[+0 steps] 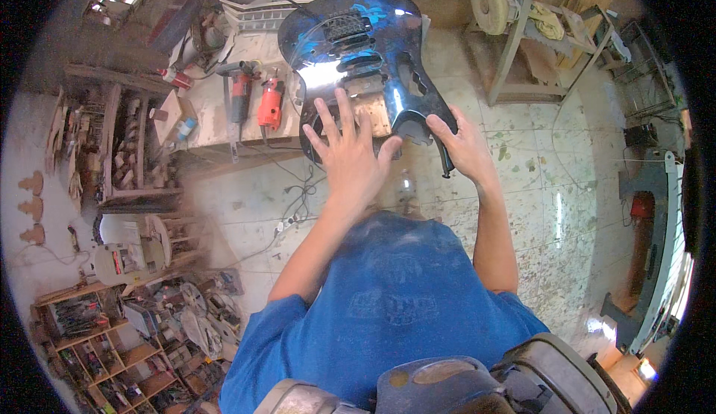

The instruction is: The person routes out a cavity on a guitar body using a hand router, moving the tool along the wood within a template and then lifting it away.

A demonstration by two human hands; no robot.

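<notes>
A glossy black and blue electric guitar body (395,41) is tilted up in front of me, by the edge of the workbench (205,127). Dark cutouts show down its middle, and a bare wood patch (377,115) shows at the near end. My left hand (349,160) has its fingers spread over this near end; whether the fingertips press on the surface, I cannot tell. At the right, my right hand (468,149) grips the body's pointed horn, thumb on the front face and the other fingers partly hidden along the edge.
Two power tools lie on the bench: a red one (270,106) and a dark red one (240,97). A cable (302,190) trails on the tiled floor. A stand with a round buffing wheel (490,7) is at the far right. Compartment shelves (119,326) fill the lower left.
</notes>
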